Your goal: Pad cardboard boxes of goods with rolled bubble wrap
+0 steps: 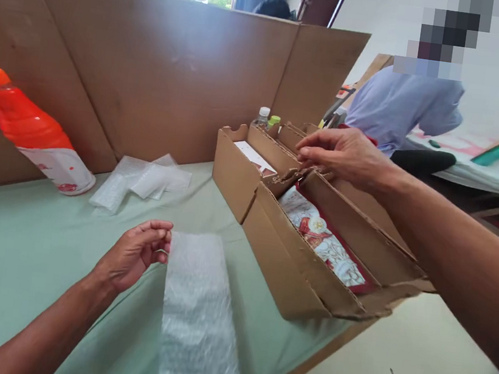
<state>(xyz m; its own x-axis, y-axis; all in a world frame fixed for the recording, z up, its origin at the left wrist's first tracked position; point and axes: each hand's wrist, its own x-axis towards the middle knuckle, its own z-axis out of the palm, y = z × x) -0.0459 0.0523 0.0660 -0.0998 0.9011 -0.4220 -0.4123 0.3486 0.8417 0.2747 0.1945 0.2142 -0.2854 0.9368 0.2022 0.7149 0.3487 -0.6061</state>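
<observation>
My left hand point(137, 252) pinches the upper left edge of a clear bubble wrap bag point(201, 309), which hangs over the green-covered table. My right hand point(343, 153) is over the cardboard boxes, with fingers loosely bent and nothing visible in them. Below it, a long open cardboard box point(284, 271) holds patterned red and white packets point(321, 236). Behind that stands a second cardboard box point(235, 176) with white flat cards point(255, 158) inside.
Several bubble wrap pieces point(140, 179) lie at the back of the table point(39, 245). An orange-topped bottle point(40, 132) leans at the left. A tall cardboard panel point(177, 73) stands behind. Small bottles point(263, 117) are beyond the boxes. A person in a light blue shirt point(403, 103) sits at right.
</observation>
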